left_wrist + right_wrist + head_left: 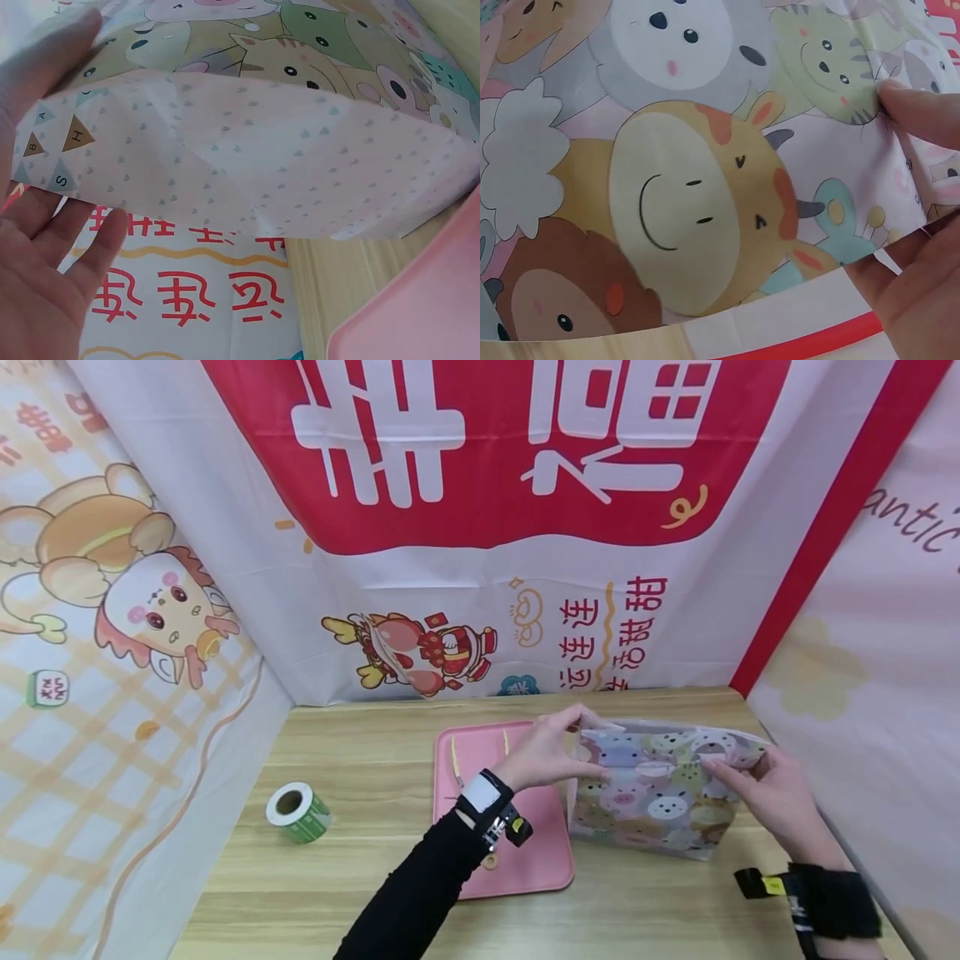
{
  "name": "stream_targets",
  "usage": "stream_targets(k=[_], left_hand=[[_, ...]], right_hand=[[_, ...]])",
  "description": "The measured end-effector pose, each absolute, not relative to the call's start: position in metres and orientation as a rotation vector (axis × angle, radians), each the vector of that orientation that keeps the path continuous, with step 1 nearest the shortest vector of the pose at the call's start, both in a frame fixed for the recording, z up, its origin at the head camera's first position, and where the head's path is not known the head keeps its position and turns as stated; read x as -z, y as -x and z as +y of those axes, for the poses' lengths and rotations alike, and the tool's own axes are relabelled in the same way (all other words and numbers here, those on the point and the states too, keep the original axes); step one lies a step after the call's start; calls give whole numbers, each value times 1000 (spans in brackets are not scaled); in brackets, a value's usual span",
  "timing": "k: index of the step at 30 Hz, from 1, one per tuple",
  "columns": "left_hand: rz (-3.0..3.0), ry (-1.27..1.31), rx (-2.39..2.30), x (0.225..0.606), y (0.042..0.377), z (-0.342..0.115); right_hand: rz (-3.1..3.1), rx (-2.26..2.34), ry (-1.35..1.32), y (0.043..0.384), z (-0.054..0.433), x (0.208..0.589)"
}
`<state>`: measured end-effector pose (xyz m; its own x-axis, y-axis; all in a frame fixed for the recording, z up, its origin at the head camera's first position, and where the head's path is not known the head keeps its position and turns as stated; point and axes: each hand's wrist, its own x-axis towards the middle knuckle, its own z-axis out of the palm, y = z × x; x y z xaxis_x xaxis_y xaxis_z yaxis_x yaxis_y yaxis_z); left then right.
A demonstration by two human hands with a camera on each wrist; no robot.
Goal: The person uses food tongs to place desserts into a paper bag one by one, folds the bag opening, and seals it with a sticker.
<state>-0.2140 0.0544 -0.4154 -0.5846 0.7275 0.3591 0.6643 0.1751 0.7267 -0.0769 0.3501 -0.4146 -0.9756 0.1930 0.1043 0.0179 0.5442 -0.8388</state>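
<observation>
A paper bag printed with cartoon animals stands upright on the table, right of the pink tray. At its upper left corner my left hand holds the edge, thumb on the front and fingers behind. The other upper corner is gripped by my right hand, its thumb pressed on the printed front. In the left wrist view, the bag's pale side panel with small hearts and lettered triangles bulges between thumb and fingers. A smiling cow face fills the middle of the right wrist view. The bag's inside is mostly hidden.
The pink tray lies partly under my left forearm. On it are thin pale-yellow sticks and a small tan ring. A roll of green labels lies at the left of the wooden table. Printed cloth hangs around three sides.
</observation>
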Motion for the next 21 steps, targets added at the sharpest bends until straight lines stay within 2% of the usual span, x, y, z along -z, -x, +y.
stream_targets(k=[8, 15, 18, 21], left_hand=[[2495, -1678, -1413, 429, 210, 58], [2716, -2025, -888, 436, 204, 57], [2667, -2049, -719, 434, 201, 55], [2639, -1965, -554, 428, 197, 53]], right_hand=[[-2529, -1242, -14, 82, 349, 422], [-2558, -1070, -193, 77, 351, 418], [-2614, -933, -267, 72, 348, 410], [-2651, -793, -358, 68, 344, 403]])
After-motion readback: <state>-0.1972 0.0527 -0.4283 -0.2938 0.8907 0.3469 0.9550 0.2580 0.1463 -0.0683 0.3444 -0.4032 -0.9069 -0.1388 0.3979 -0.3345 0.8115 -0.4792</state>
